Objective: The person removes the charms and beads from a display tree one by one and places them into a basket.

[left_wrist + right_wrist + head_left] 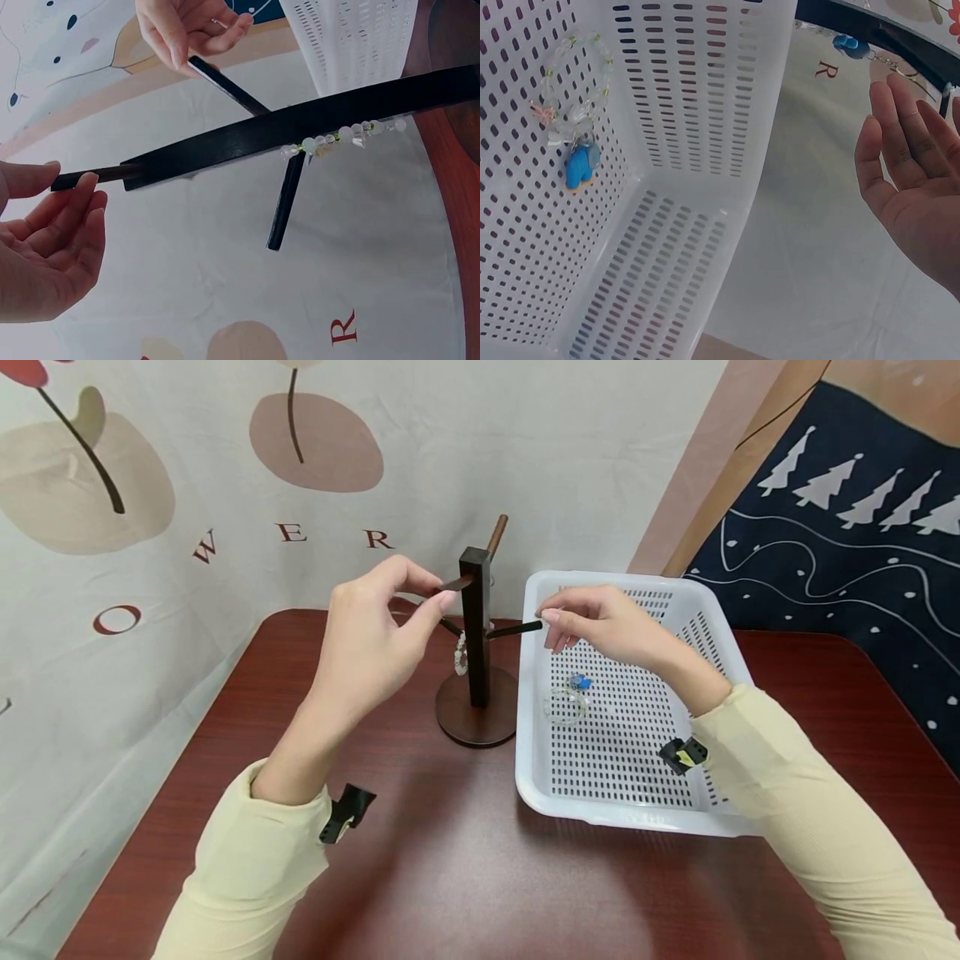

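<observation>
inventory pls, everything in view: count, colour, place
Table: 1, red-brown, under basket
Basket: 1, white, on table
Stand: 1, dark brown, on table left of basket
Pegs: at least 4, brown, on stand
Hung bracelet: 1, clear and green, hanging at stand
Loose bracelet: 1, clear and green, in basket
Basket charm: 1, blue, by loose bracelet
Other charm: 1, blue, by stand
Printed cloth: 1, white, behind table
Tree-print cloth: 1, navy, behind at right
Backing: 1, tan, upper right
Wrist devices: 2, black, at cuffs
Sleeves: 2, pale yellow, on forearms
Left hand: 1, bare, pinching a peg
Right hand: 1, bare, at peg nearest basket; grip unclear
</observation>
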The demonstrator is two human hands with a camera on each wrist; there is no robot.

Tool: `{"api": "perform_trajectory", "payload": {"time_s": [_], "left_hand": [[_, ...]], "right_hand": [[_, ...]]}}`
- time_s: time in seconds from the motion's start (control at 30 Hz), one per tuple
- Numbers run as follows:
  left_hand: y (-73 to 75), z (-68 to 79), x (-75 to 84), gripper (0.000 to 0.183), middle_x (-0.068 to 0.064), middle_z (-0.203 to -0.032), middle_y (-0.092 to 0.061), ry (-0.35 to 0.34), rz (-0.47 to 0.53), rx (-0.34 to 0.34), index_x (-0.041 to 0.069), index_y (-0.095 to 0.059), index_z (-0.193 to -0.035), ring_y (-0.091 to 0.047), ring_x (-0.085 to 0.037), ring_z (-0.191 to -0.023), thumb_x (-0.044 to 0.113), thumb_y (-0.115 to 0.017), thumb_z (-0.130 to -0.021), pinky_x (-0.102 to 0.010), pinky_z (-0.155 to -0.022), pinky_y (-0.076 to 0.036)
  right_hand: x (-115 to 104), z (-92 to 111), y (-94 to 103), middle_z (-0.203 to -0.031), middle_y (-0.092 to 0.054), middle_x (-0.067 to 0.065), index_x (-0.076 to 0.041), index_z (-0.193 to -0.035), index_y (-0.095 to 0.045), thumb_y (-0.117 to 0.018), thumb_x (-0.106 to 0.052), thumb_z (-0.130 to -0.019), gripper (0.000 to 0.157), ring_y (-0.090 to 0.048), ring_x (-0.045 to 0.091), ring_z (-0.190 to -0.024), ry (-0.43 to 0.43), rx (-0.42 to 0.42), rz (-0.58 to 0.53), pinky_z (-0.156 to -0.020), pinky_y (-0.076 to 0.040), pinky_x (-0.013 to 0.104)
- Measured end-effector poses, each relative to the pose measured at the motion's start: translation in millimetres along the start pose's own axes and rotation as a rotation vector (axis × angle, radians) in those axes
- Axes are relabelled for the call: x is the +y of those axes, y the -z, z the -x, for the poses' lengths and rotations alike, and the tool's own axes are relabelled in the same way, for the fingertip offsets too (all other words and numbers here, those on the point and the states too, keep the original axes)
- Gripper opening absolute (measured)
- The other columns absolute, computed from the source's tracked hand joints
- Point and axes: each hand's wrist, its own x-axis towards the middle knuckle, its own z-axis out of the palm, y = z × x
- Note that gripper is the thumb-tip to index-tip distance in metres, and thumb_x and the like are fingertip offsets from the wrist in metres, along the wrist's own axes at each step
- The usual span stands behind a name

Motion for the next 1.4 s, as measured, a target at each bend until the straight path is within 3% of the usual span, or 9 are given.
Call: {"api": "perform_trajectory", "payload": {"time_s": [0.3,0.53,0.8,0.97,1.2,1.4], "left_hand": [[9.9,-5.5,-7.1,0.007,-0.006,-0.083,-0.067,0.119,0.051,-0.054,0.001,-0.066,-0.088,-0.058,-0.008,-0.072,0.006,-0.061,-0.085,-0.024,-0.069,-0.047],[20.6,-13.5,-14.3,0.011,-0.005,-0.081,-0.068,0.185,0.082,-0.132,0.003,-0.067,-0.092,-0.055,-0.012,-0.069,0.011,-0.062,-0.087,-0.024,-0.060,-0.037],[30.6,-25.4,-23.1,0.013,0.001,-0.079,-0.065,0.228,0.071,-0.201,0.004,-0.068,-0.095,-0.044,-0.016,-0.069,0.012,-0.061,-0.088,-0.025,-0.058,-0.029],[33.5,-30.7,-28.0,0.013,0.002,-0.077,-0.064,0.248,0.092,-0.220,0.002,-0.067,-0.096,-0.052,-0.017,-0.072,0.010,-0.059,-0.089,-0.024,-0.062,-0.034],[35.5,-35.8,-34.0,0.015,0.002,-0.082,-0.066,0.291,0.180,-0.251,0.001,-0.065,-0.099,-0.059,-0.015,-0.082,0.010,-0.056,-0.091,-0.026,-0.077,-0.045],[34.4,-37.1,-38.7,0.014,0.000,-0.083,-0.066,0.295,0.261,-0.248,-0.001,-0.063,-0.098,-0.060,-0.015,-0.085,0.009,-0.055,-0.092,-0.026,-0.076,-0.047]], "right_hand": [[3.3,6.9,6.7,-0.081,-0.065,0.013,0.004,-0.110,-0.059,-0.051,-0.008,-0.094,0.022,-0.061,0.021,-0.077,-0.010,0.024,0.030,-0.074,-0.050,0.032],[8.5,12.1,10.2,-0.082,-0.065,0.014,0.004,-0.109,-0.060,-0.050,-0.006,-0.094,0.021,-0.062,0.019,-0.076,-0.035,0.026,0.069,-0.072,-0.050,0.030],[10.3,16.5,13.2,-0.082,-0.065,0.013,0.005,-0.108,-0.060,-0.050,-0.006,-0.094,0.021,-0.061,0.019,-0.076,-0.026,0.033,0.074,-0.072,-0.050,0.027],[7.5,16.3,16.0,-0.083,-0.065,0.016,0.005,-0.109,-0.059,-0.051,-0.007,-0.093,0.022,-0.061,0.019,-0.076,-0.020,0.036,0.058,-0.071,-0.049,0.024],[6.0,13.1,14.6,-0.083,-0.066,0.014,0.004,-0.111,-0.059,-0.050,-0.007,-0.094,0.022,-0.062,0.019,-0.077,-0.030,0.028,0.062,-0.072,-0.050,0.029],[7.6,9.1,8.2,-0.081,-0.065,0.014,0.005,-0.109,-0.060,-0.051,-0.007,-0.093,0.022,-0.063,0.018,-0.076,-0.023,0.007,0.047,-0.072,-0.050,0.028]]}}
